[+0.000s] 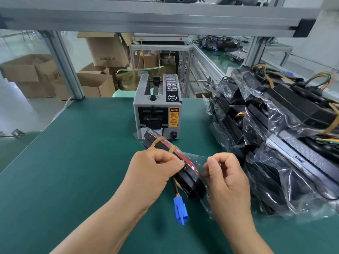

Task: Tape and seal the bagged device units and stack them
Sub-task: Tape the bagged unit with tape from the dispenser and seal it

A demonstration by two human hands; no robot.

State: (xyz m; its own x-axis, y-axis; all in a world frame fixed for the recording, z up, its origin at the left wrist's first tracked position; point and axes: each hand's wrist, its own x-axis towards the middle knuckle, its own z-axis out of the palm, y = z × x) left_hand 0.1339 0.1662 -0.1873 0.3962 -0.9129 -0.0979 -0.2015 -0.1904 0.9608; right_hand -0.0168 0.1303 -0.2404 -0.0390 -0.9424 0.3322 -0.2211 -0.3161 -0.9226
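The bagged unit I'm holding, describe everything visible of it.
The bagged unit is a flat black device with a red edge strip and two tan rubber bands, in clear film. It lies angled over the green mat before the tape dispenser. A blue connector trails from its near end. Left hand and right hand pinch the film.

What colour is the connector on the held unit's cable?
The connector is bright blue, shown best in the head view.

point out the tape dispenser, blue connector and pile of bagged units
tape dispenser [157,102]: head view, grey front panel
blue connector [180,209]: head view, plastic body
pile of bagged units [275,143]: head view, bag mid-pile
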